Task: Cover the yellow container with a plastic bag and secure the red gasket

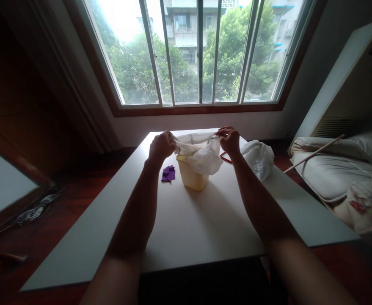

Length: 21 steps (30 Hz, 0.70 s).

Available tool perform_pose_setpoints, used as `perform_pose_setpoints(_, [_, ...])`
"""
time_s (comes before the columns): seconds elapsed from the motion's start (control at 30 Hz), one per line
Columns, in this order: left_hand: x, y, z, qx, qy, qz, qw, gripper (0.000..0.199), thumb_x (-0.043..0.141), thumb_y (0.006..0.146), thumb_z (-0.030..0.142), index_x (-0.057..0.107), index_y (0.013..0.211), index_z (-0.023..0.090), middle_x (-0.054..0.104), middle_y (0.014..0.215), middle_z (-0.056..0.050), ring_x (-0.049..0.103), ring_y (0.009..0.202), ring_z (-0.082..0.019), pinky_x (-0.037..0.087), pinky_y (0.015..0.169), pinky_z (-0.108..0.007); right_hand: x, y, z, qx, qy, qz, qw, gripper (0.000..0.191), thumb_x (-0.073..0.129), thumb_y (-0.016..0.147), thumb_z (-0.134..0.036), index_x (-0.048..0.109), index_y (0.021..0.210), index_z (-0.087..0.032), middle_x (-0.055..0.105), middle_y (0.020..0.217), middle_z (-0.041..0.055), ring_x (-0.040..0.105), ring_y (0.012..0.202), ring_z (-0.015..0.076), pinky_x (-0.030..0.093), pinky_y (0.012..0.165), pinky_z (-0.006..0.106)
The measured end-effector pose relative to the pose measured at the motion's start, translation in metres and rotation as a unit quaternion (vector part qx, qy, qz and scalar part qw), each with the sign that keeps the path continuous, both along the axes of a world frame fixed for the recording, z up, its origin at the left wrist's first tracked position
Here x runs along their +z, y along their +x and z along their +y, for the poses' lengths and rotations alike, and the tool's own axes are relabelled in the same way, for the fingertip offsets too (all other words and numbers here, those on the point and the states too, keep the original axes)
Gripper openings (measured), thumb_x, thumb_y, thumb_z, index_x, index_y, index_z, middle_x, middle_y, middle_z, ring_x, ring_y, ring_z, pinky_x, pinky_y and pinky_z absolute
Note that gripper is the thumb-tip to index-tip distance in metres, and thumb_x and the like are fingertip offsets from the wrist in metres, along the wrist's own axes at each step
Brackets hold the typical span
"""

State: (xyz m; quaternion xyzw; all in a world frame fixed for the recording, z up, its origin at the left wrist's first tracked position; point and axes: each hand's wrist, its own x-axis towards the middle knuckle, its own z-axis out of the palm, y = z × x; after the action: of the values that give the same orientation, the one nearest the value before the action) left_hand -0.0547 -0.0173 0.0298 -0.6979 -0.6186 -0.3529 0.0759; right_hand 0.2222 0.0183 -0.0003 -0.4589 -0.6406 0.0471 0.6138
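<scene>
A thin white plastic bag [201, 159] hangs over the top of a yellow bin [192, 179] standing on the white table. My left hand [163, 145] pinches the bag's edge at the left. At the right, my right hand [229, 137] grips the opposite edge, so the mouth is stretched wide between them. The bag's lower part drapes over the bin's front and right side, hiding most of its rim. A folded purple cloth [168, 173] lies on the table left of the bin. Beside my right wrist, part of a red loop-like piece [225, 158] shows.
Another white plastic bag [258, 159], bunched up, sits at the table's right edge. The white table [186, 237] reaches toward me. Right of it are a cream padded seat [341, 165] with a thin stick [314, 153] across it. A window [198, 55] is behind; cables [33, 212] lie on the floor.
</scene>
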Motion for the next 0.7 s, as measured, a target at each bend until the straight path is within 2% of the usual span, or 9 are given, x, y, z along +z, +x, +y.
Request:
perform_pose_setpoints(0.07, [0.002, -0.012, 0.002, 0.021, -0.014, -0.006, 1.0, 0.015, 0.058, 0.078, 0.019, 0.068, 0.089, 0.019, 0.072, 0.084, -0.009, 0.065, 0.08, -0.025, 0.05, 0.076, -0.033, -0.005, 0.008, 0.005, -0.042, 0.0, -0.047, 0.998, 0.027, 0.052, 0.073, -0.007, 0.077, 0.077, -0.016, 0.072, 0.097, 0.0111, 0.067, 0.093, 0.0225, 0.054, 0.097, 0.038])
perform_pose_setpoints(0.17, [0.001, -0.026, 0.005, 0.029, -0.032, -0.01, 0.999, 0.014, 0.058, 0.076, 0.017, 0.067, 0.087, 0.019, 0.071, 0.089, -0.01, 0.063, 0.084, -0.026, 0.05, 0.079, -0.035, -0.015, 0.015, 0.012, -0.081, -0.052, -0.114, 0.989, 0.025, 0.055, 0.071, -0.004, 0.077, 0.079, -0.014, 0.073, 0.096, 0.0141, 0.067, 0.092, 0.0253, 0.053, 0.097, 0.041])
perform_pose_setpoints(0.33, [-0.003, -0.035, 0.007, 0.056, -0.036, 0.001, 0.998, 0.038, 0.058, 0.069, 0.009, 0.066, 0.104, 0.019, 0.067, 0.11, -0.013, 0.061, 0.103, -0.03, 0.05, 0.092, -0.042, -0.026, 0.015, 0.016, -0.1, -0.207, -0.184, 0.956, 0.025, 0.062, 0.066, -0.003, 0.078, 0.082, -0.012, 0.076, 0.091, 0.0163, 0.071, 0.09, 0.0298, 0.054, 0.09, 0.04])
perform_pose_setpoints(0.37, [-0.002, -0.033, 0.006, 0.05, -0.023, 0.009, 0.998, 0.042, 0.058, 0.068, 0.008, 0.066, 0.107, 0.018, 0.065, 0.113, -0.013, 0.06, 0.107, -0.031, 0.049, 0.094, -0.043, -0.024, 0.014, 0.014, -0.099, -0.209, -0.187, 0.955, 0.027, 0.062, 0.066, -0.003, 0.078, 0.084, -0.013, 0.076, 0.093, 0.0159, 0.071, 0.091, 0.0297, 0.054, 0.091, 0.041])
perform_pose_setpoints(0.43, [0.0, -0.025, 0.004, 0.001, 0.017, 0.033, 0.999, 0.043, 0.057, 0.069, 0.007, 0.066, 0.109, 0.018, 0.064, 0.117, -0.013, 0.058, 0.113, -0.031, 0.048, 0.099, -0.044, -0.016, 0.011, 0.007, -0.088, -0.152, -0.18, 0.968, 0.029, 0.06, 0.07, -0.004, 0.079, 0.091, -0.014, 0.075, 0.103, 0.0155, 0.07, 0.098, 0.0292, 0.053, 0.097, 0.042])
perform_pose_setpoints(0.5, [0.002, -0.012, -0.001, -0.087, 0.047, 0.058, 0.993, 0.036, 0.055, 0.075, 0.009, 0.069, 0.106, 0.019, 0.066, 0.115, -0.011, 0.06, 0.111, -0.028, 0.047, 0.101, -0.042, -0.005, 0.005, -0.003, -0.036, -0.067, -0.165, 0.983, 0.03, 0.057, 0.077, -0.006, 0.079, 0.096, -0.015, 0.075, 0.109, 0.0141, 0.069, 0.103, 0.0274, 0.052, 0.101, 0.041])
perform_pose_setpoints(0.53, [0.002, -0.005, -0.004, -0.13, 0.047, 0.067, 0.988, 0.032, 0.053, 0.078, 0.011, 0.07, 0.104, 0.02, 0.067, 0.112, -0.009, 0.061, 0.108, -0.026, 0.048, 0.101, -0.04, 0.001, 0.001, -0.009, 0.014, -0.044, -0.16, 0.986, 0.029, 0.056, 0.081, -0.008, 0.079, 0.096, -0.015, 0.076, 0.108, 0.0126, 0.069, 0.103, 0.0261, 0.052, 0.1, 0.04])
perform_pose_setpoints(0.63, [-0.001, 0.011, -0.01, -0.21, -0.009, 0.084, 0.974, 0.026, 0.053, 0.089, 0.027, 0.073, 0.105, 0.02, 0.071, 0.104, -0.007, 0.065, 0.094, -0.023, 0.051, 0.093, -0.036, 0.014, -0.011, -0.025, 0.155, -0.059, -0.154, 0.974, 0.024, 0.057, 0.088, -0.02, 0.079, 0.1, -0.016, 0.078, 0.104, 0.0095, 0.071, 0.094, 0.0235, 0.057, 0.087, 0.036])
perform_pose_setpoints(0.7, [-0.006, 0.015, -0.009, -0.238, -0.048, 0.105, 0.964, 0.033, 0.057, 0.09, 0.038, 0.073, 0.112, 0.02, 0.071, 0.108, -0.008, 0.066, 0.095, -0.024, 0.052, 0.091, -0.036, 0.016, -0.016, -0.032, 0.197, -0.087, -0.176, 0.961, 0.025, 0.06, 0.091, -0.029, 0.079, 0.101, -0.017, 0.078, 0.104, 0.009, 0.072, 0.091, 0.0232, 0.057, 0.084, 0.035])
